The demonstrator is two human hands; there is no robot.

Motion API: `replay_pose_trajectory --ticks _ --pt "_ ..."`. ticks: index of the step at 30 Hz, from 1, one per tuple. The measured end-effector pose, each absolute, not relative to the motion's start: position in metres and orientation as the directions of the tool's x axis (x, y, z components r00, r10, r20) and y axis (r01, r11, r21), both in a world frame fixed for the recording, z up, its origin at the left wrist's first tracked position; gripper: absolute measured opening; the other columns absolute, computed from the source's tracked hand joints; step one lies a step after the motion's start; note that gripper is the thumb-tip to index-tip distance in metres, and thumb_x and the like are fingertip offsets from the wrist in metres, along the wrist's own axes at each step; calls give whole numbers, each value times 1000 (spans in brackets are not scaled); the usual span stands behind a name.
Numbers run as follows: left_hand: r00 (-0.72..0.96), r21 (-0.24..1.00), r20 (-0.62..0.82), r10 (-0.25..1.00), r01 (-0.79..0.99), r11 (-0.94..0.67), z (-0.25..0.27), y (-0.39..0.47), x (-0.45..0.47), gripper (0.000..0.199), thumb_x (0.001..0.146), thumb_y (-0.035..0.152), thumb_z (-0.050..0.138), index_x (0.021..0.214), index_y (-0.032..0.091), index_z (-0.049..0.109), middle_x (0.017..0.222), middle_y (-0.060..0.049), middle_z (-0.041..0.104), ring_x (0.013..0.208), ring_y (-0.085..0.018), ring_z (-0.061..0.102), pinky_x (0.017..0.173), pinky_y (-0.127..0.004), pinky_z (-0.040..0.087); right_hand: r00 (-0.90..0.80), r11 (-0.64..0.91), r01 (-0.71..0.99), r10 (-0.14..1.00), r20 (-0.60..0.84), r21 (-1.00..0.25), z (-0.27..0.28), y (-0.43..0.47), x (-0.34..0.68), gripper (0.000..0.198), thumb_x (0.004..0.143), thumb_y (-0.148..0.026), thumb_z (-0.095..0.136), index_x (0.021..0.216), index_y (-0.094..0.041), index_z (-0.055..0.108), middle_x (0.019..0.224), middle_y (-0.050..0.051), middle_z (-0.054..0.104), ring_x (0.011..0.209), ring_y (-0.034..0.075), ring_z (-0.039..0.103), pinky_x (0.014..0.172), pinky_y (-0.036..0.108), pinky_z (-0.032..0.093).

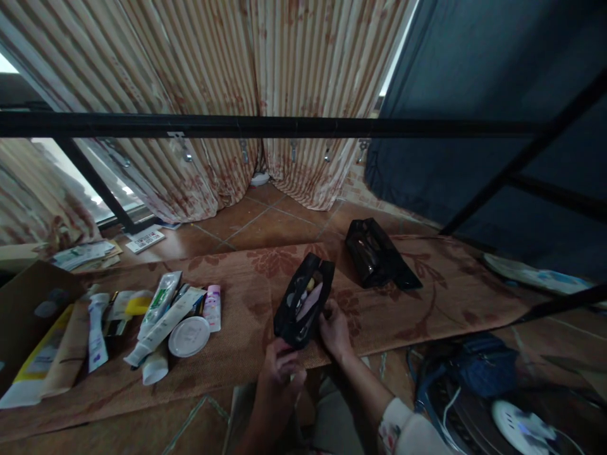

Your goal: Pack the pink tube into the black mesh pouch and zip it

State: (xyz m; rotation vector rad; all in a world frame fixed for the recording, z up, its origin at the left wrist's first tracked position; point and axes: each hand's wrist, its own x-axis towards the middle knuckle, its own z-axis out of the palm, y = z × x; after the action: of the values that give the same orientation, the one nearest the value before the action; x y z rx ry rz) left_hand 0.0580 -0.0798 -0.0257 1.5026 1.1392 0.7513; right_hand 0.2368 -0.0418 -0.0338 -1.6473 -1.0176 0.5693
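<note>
A black toiletry pouch (290, 309) lies unzipped in front of me on a cloth-covered bench, with pale and yellowish small items (310, 297) inside. My left hand (281, 365) has its fingers closed at the pouch's near end. At the pouch's right side, my right hand (336, 330) grips the wall with curled fingers; part of them is hidden behind it. Farther right rests a second black pouch (374, 253), touched by neither hand. Left of my hands lie several tubes and bottles, among them a pink bottle (213, 308) and a round white lid (189, 336).
A cardboard box (35, 316) stands at the left end of the brown patterned cloth (246, 354). A black metal rail (284, 126) crosses ahead, with striped curtains (199, 76) behind it. At lower right are a blue bag (488, 363) and a white power strip (519, 426).
</note>
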Motion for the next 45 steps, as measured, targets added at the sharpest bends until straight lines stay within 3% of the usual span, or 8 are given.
replay_pose_trajectory --ticks 8,14,18,22,25,30,37,45 --pt "427 969 -242 871 70 235 -24 -64 106 49 66 16 65 113 16 51 118 -14 61 115 -24 57 100 -42 44 471 75 245 862 186 -967 -34 -44 239 27 84 -27 47 105 -18 62 98 6 68 90 18 62 83 30 49" --pt "519 967 -237 821 49 248 -11 -43 119 63 69 18 64 129 17 45 124 -14 60 113 -22 58 98 -38 45 568 53 201 807 160 -978 -37 -42 239 31 86 -30 47 109 -19 65 108 7 68 99 20 62 89 33 47" --pt "531 978 -200 824 157 137 -16 -33 107 44 70 25 63 113 17 60 112 -11 67 103 -23 63 93 -38 48 569 63 221 802 181 -973 -33 -43 237 31 87 -28 45 110 -20 65 107 6 68 100 20 62 90 32 46" --pt "356 961 -83 931 277 -20 -21 -18 82 27 72 39 61 89 18 66 91 -8 71 89 -24 67 84 -39 52 563 76 260 798 215 -963 -28 -43 236 32 85 -20 44 109 -21 66 105 6 69 99 20 62 90 32 47" --pt "244 930 7 970 355 -96 -21 -6 74 30 72 39 59 92 18 62 87 -6 70 82 -23 68 79 -38 53 534 71 293 815 225 -953 -26 -43 237 36 80 -14 43 107 -21 66 103 5 68 98 19 62 90 31 46" --pt "345 864 40 938 459 -206 -20 7 86 43 71 33 62 109 16 52 76 -3 66 67 -21 66 62 -33 52 518 54 345 821 238 -937 -30 -42 237 40 71 -6 40 99 -20 66 94 4 67 91 18 62 85 30 47" --pt "344 712 131 930 620 -330 -27 6 100 35 83 26 51 116 15 49 106 -12 63 88 -21 65 75 -34 51 495 -14 374 849 187 -927 -29 -44 234 34 63 -6 45 90 -19 59 87 3 63 88 19 60 81 29 47" --pt "347 677 98 933 664 -318 -33 2 101 32 89 27 44 119 15 47 112 -14 63 100 -24 64 83 -34 49 487 -73 452 855 177 -889 -31 -43 233 33 63 -7 50 92 -20 59 89 3 63 85 19 60 78 29 47"
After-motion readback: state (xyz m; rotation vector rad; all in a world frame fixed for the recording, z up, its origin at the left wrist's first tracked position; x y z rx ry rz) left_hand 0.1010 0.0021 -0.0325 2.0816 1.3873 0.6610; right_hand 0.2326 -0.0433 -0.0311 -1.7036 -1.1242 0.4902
